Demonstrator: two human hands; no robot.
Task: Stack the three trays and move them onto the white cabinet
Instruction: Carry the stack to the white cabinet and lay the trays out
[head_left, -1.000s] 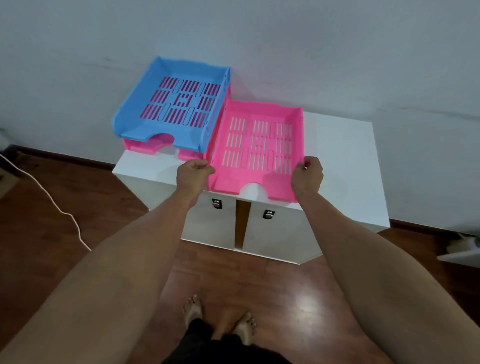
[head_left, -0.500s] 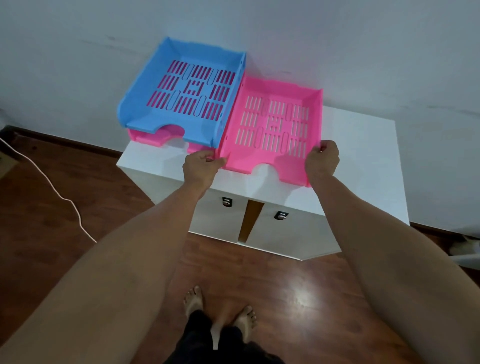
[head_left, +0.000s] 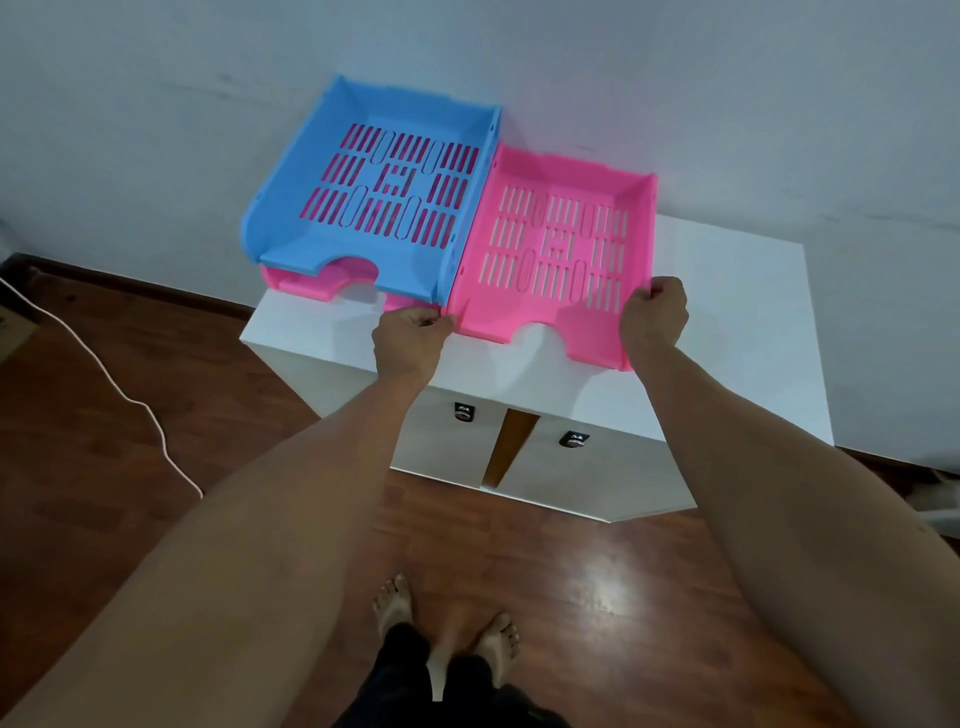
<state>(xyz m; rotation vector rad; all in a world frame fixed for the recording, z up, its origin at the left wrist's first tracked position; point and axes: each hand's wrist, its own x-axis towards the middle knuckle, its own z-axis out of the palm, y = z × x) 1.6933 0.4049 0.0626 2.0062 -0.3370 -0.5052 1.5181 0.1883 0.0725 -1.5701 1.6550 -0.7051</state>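
A blue tray (head_left: 311, 171) sits stacked on a pink tray (head_left: 291, 279) at the left end of the white cabinet (head_left: 727, 322), against the wall. Only the lower pink tray's front edge shows beneath it. Right beside the stack, a second pink tray (head_left: 509, 306) lies on the cabinet top, touching the blue tray's side. My left hand (head_left: 410, 338) grips this pink tray's front left corner. My right hand (head_left: 654, 317) grips its front right side wall.
The cabinet has two doors with dark handles (head_left: 465, 413) and a gap between them. A white cable (head_left: 104, 374) runs across the wooden floor on the left. My bare feet (head_left: 447, 623) stand in front of the cabinet. The wall rises right behind the trays.
The single pink tray has slid away from me toward the wall, both hands still on it. Its front edge now lies further in from the cabinet's front edge.
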